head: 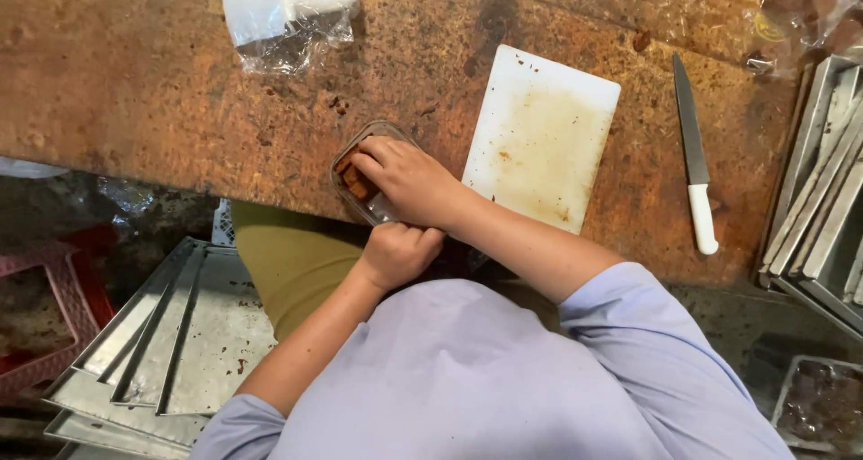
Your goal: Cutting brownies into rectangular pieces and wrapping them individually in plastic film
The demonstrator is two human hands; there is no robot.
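Note:
A small clear plastic container with brown pieces inside sits at the near edge of the rusty brown table. My right hand lies over the container, its fingers pressing on the brown pieces. My left hand is closed just below the table edge, under the container's near end; whether it grips the container is hidden by the right hand. A white cutting board with brown stains lies just right of the container.
A knife with a white handle lies right of the board. Clear plastic bags rest at the far edge. Stacked metal trays stand at lower left and at the right. A red crate sits far left.

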